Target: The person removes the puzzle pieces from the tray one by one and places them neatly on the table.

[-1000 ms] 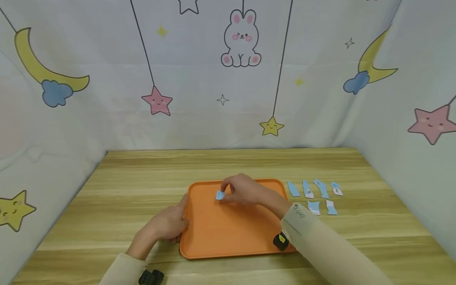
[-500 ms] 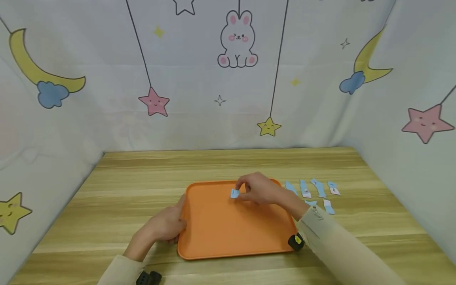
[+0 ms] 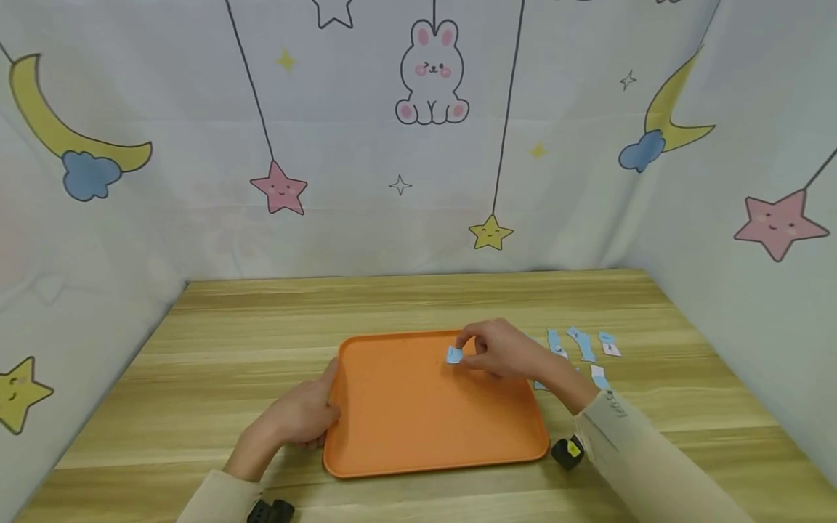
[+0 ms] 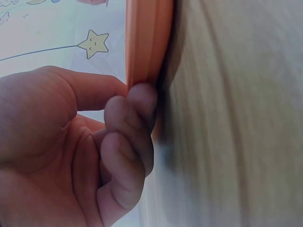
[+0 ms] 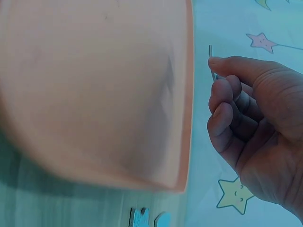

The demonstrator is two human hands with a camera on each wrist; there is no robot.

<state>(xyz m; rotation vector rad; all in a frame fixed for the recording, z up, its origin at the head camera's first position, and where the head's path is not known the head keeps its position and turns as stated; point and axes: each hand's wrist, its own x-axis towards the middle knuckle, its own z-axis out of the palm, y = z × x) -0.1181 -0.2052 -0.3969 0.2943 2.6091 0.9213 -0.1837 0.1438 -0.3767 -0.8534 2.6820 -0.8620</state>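
Note:
My left hand (image 3: 297, 412) grips the left rim of the orange tray (image 3: 412, 414). In the left wrist view the thumb and curled fingers (image 4: 124, 151) meet at the tray's edge. Above the tray's back right part, my right hand (image 3: 500, 352) pinches a small light-blue puzzle piece (image 3: 454, 355) between thumb and fingertips. The right wrist view shows that piece (image 5: 211, 51) edge-on and thin, held clear of the tray. More blue-and-white puzzle pieces (image 3: 581, 343) lie on the table beyond the right hand, some partly hidden by that hand and forearm.
The wooden table (image 3: 248, 312) extends around the tray on all sides. A white cloth (image 3: 340, 240) printed with stars, moons and a rabbit hangs behind it and at both sides. Each wrist wears a black camera (image 3: 567, 452).
My right hand has moved right over the tray with the puzzle piece, now covering some loose pieces. The left hand keeps its grip on the rim. The head view has shifted slightly.

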